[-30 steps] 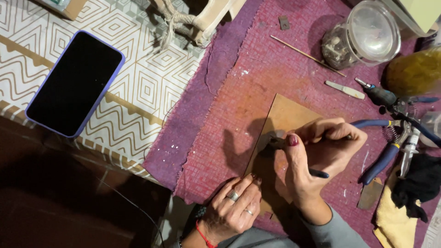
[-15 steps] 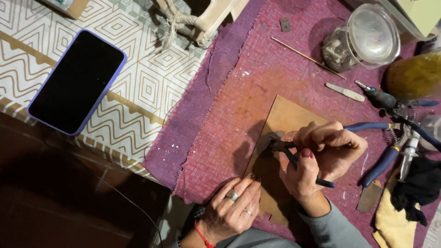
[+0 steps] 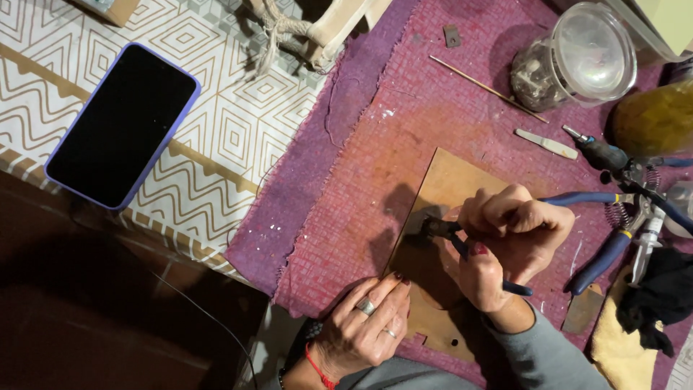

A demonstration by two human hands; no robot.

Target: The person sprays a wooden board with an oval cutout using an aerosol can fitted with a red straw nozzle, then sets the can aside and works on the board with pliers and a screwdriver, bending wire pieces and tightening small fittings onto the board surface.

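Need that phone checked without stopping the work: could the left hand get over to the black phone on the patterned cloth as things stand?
Probably yes. The left hand only rests flat on the brown sheet and holds nothing, and bare patterned cloth and purple mat lie between it and the phone. The sheet would go unsteadied.

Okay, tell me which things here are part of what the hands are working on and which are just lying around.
In use:
- right hand, gripping small dark-handled pliers
- left hand, pressing on the brown flat sheet
- purple cloth under the sheet

Lying about:
- phone
- clear lidded jar
- thin wooden stick
- blue-handled pliers
- small flat metal blade
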